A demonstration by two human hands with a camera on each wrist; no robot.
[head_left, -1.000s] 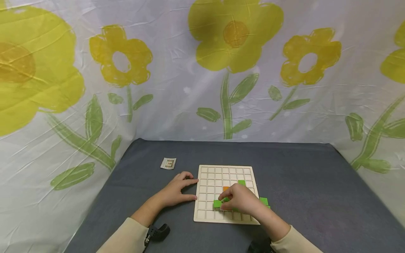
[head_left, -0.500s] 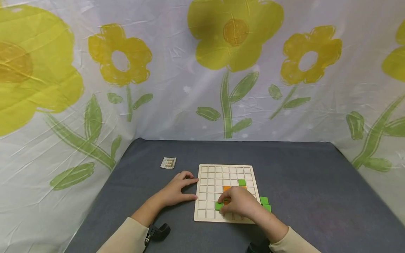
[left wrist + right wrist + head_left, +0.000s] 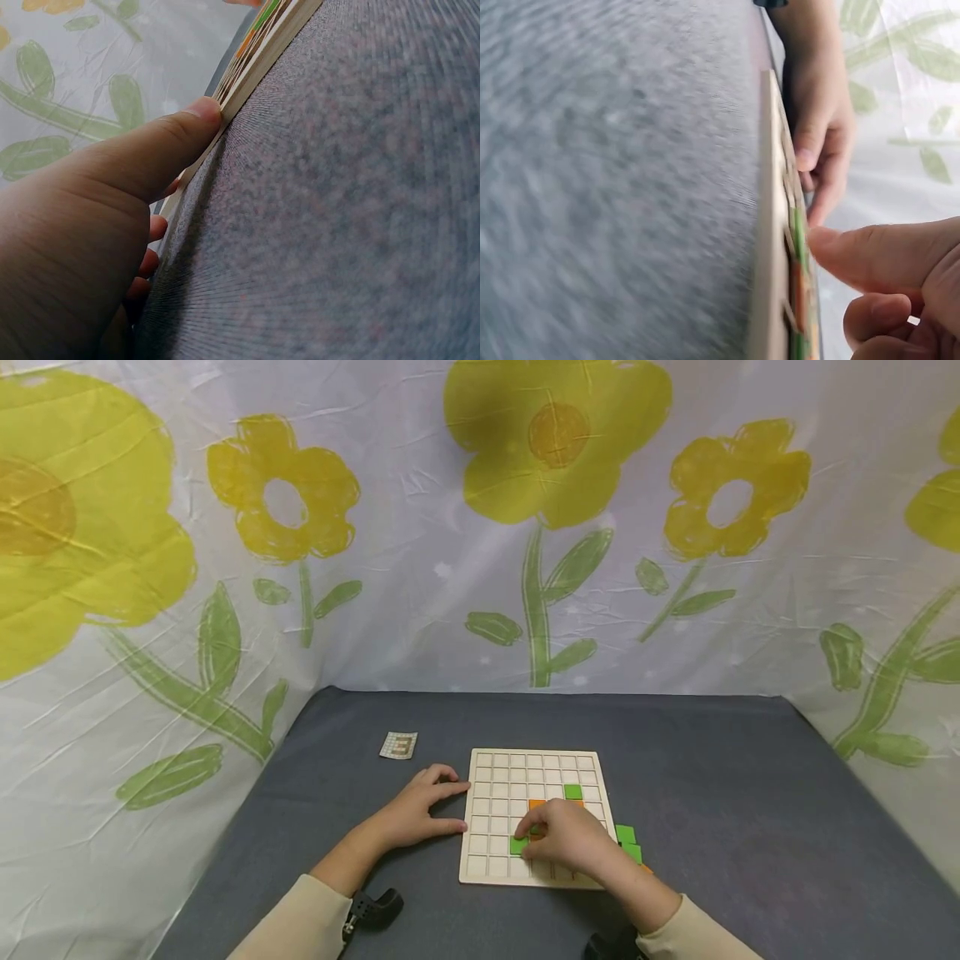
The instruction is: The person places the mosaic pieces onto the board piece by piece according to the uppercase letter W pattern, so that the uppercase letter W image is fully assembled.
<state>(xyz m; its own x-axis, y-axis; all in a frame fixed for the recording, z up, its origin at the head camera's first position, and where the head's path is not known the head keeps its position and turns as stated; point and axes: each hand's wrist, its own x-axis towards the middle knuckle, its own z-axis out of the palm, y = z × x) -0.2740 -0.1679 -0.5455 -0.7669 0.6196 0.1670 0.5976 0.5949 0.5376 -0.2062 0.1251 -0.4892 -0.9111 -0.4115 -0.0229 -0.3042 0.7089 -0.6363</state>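
Note:
A pale wooden grid board (image 3: 491,785) lies on the table, with green and orange square tiles in some of its cells. My left hand (image 3: 423,810) rests against the board's left edge, thumb and fingers extended; the left wrist view shows its thumb (image 3: 187,127) touching the rim. Over the board's lower middle, my right hand (image 3: 573,837) pinches a green tile (image 3: 518,845) that sits at a cell, index fingertip at its far side and thumb at its near side. Near it show an orange tile (image 3: 537,805) and another green tile (image 3: 573,792). Other tiles are partly hidden beneath my right hand.
Loose green tiles (image 3: 626,834) and a partly covered orange tile (image 3: 647,868) lie beside the board's right edge. A small printed card (image 3: 398,746) lies behind the left hand. A dark grey cloth (image 3: 750,810) covers the table, and a flower-printed curtain (image 3: 405,568) stands behind.
My right hand has shifted the green tile slightly right and nearer, so it now sits flatter in the grid. The left hand has stayed at the board's edge.

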